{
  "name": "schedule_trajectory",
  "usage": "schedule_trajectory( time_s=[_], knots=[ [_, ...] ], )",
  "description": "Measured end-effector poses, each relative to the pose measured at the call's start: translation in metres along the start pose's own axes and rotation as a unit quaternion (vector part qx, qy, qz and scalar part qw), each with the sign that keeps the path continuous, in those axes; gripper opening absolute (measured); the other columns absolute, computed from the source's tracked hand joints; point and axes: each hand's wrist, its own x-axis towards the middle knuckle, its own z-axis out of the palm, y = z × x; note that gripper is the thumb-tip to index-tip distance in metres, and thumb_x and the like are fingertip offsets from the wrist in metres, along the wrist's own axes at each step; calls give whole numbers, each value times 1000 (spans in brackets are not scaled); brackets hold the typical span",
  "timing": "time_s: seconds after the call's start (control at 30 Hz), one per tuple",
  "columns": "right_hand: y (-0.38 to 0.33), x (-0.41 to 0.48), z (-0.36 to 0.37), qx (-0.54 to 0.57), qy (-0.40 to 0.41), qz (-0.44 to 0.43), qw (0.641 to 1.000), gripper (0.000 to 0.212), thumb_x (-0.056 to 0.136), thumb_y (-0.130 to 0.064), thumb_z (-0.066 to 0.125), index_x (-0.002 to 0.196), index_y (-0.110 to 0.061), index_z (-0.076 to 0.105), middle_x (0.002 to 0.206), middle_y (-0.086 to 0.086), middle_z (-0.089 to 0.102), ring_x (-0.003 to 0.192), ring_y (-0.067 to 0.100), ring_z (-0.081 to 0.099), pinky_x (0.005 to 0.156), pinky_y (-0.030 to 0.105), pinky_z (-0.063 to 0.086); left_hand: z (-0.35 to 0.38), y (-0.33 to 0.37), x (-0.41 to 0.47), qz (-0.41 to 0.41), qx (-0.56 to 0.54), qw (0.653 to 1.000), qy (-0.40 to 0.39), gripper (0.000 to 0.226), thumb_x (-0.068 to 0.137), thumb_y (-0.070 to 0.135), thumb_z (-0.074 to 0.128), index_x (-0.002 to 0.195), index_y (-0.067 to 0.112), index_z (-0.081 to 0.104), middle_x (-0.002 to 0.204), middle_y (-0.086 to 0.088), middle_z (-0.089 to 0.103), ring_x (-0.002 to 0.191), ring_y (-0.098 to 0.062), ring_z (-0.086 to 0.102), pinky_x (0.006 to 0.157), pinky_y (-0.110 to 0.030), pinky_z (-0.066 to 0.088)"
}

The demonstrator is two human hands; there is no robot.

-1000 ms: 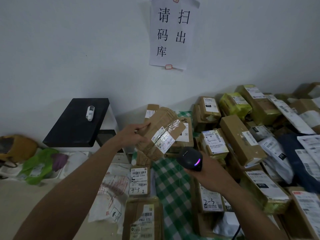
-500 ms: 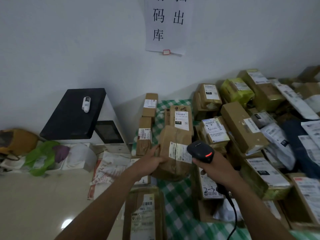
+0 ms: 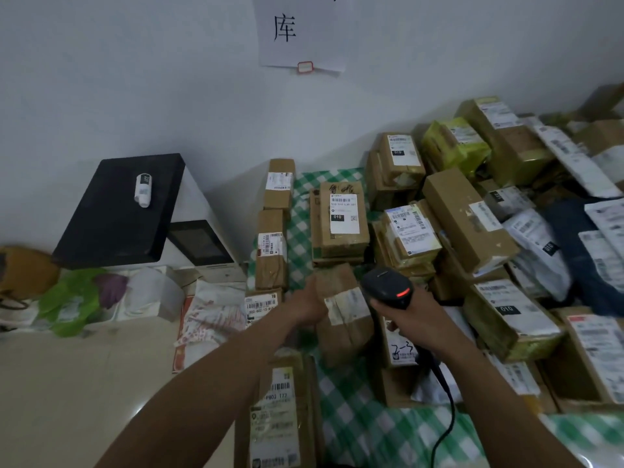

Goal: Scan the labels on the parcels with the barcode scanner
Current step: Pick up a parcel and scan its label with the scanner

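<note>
My left hand grips the left edge of a brown paper-wrapped parcel that sits low over the green checked cloth, its white label facing up. My right hand holds a black corded barcode scanner just right of that label, a red light glowing on its head. Several more labelled parcels lie around: a row of brown boxes at the left edge of the cloth, a box marked 010 behind, and a big heap to the right.
A white machine with a black lid stands at the left against the wall, a small white bottle on top. Bags lie on the beige floor beside it. A paper sign hangs on the wall. The scanner cable trails down.
My left hand has brought the brown parcel down from chest height to the cloth. The scanner followed it down and its light turned from purple to red. The view tilted downward.
</note>
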Motion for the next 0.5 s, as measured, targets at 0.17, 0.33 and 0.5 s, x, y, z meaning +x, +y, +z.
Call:
schedule_trajectory(
  time_s=[0.17, 0.33, 0.5],
  knots=[
    [11, 1, 1, 9, 5, 8, 1000, 32, 94, -33, 75, 121, -39, 59, 83, -4, 75, 65, 7, 69, 66, 29, 53, 9, 5, 32, 93, 176, 980, 9, 65, 92, 41, 67, 150, 24, 43, 156, -7, 39, 149, -34, 26, 123, -51, 24],
    [20, 2, 7, 6, 1, 24, 1000, 29, 93, -36, 74, 119, -41, 62, 87, -12, 73, 68, -1, 67, 61, 19, 44, 33, -4, 65, 58, 252, 964, -56, 140, 58, 78, 81, 160, 37, -6, 171, -10, -5, 155, -44, -10, 122, -67, 5],
    [30, 8, 12, 24, 2, 43, 999, 34, 91, -35, 77, 120, -39, 62, 96, -11, 75, 79, 8, 71, 67, 24, 47, 30, -4, 64, 65, 258, 961, -74, 145, 68, 41, 93, 159, 35, -19, 166, -12, -29, 149, -48, -27, 120, -71, 5]
  ],
)
